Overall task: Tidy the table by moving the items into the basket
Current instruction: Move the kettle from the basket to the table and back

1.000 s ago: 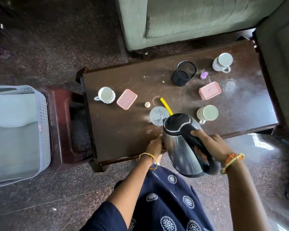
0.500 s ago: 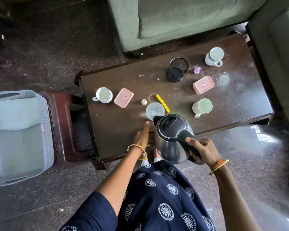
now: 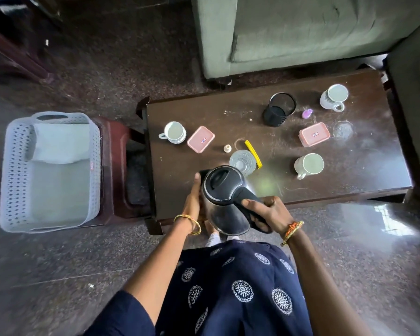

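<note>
- Head view, hands: the right hand (image 3: pixel 269 214) is wrapped tight round the black handle of the kettle (image 3: pixel 224 200), lifting it clear above the near edge of the table (image 3: pixel 349 175); the left hand (image 3: pixel 193 202) lies flat against the kettle's steel side with fingers extended, steadying rather than gripping.
- Head view, destination: the basket (image 3: pixel 12 170) stands on a low red stool (image 3: pixel 114 166) to the left of the table, well apart from the kettle. Its floor shows only a pale folded cloth (image 3: pixel 61 141) at the far end; none of the table's items appears inside.
- Head view, items left on the table: a mug (image 3: pixel 174 132) near the left end with a pink box (image 3: pixel 200 138) just beside it; a small cream cap (image 3: pixel 227 148); a glass (image 3: pixel 242 161) touching a yellow stick (image 3: pixel 253 154); a second mug (image 3: pixel 309 164) near the front edge; a black mesh cup (image 3: pixel 279 109); a small purple object (image 3: pixel 307 113); a second pink box (image 3: pixel 314 135); a clear glass lid or dish (image 3: pixel 342 130), too faint to identify; a third mug (image 3: pixel 334 96) at the far right.
- Progress, as judged: the task is at its start. The kettle looks like the first item in transit, and everything else awaits removal.
</note>
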